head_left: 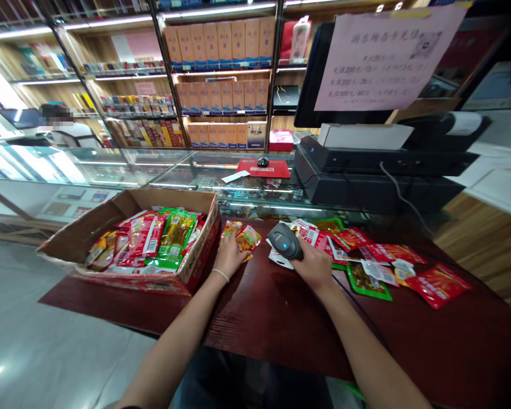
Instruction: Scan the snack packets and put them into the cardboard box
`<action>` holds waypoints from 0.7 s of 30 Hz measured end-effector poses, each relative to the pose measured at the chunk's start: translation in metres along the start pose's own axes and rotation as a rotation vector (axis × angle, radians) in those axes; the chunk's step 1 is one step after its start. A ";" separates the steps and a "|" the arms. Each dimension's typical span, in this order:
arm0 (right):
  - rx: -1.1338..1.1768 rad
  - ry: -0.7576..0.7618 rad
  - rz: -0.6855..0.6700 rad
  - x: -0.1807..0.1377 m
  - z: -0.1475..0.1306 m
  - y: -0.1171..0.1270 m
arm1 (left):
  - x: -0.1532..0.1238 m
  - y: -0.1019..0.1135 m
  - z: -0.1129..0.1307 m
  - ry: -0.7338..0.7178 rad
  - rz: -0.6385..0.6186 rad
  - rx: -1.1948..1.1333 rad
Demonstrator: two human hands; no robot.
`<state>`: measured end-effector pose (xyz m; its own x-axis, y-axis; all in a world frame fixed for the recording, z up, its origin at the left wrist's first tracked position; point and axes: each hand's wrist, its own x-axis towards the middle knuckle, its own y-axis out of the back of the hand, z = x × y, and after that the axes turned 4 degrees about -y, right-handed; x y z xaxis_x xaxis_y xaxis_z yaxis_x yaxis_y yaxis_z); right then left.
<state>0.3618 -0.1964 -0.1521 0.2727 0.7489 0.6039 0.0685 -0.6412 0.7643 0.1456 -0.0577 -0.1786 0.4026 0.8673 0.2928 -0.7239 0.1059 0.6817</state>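
My right hand is wrapped round the handle of a dark barcode scanner, which shows a small blue light. The scanner's head points left and sits just beside a spread of snack packets. With its fingers on two small orange and red snack packets, my left hand holds them low over the brown table. An open cardboard box stands left of that hand, with many red and green snack packets in it. Red and green packets also lie scattered right of the scanner.
Behind the table runs a glass counter with a mouse on a red pad. A monitor with a pink paper sign and black till equipment stand at right. A person is at the far left, before stocked shelves.
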 end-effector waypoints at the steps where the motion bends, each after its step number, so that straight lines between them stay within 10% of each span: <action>1: 0.001 0.002 -0.003 0.000 0.000 0.000 | 0.001 0.001 -0.002 -0.002 0.004 -0.068; 7: 0.008 0.000 0.006 0.001 0.000 0.002 | 0.003 0.007 0.000 0.053 0.067 -0.296; 15: 0.017 0.021 0.053 0.000 -0.004 0.004 | 0.003 0.008 0.016 0.500 -0.124 -1.417; 21: 0.020 0.091 0.032 -0.003 -0.003 0.000 | 0.005 0.005 0.012 0.447 -0.101 -1.556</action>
<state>0.3584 -0.1980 -0.1534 0.1871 0.7396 0.6466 0.0806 -0.6675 0.7402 0.1508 -0.0591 -0.1653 0.4959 0.8619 -0.1059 -0.6546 0.2909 -0.6978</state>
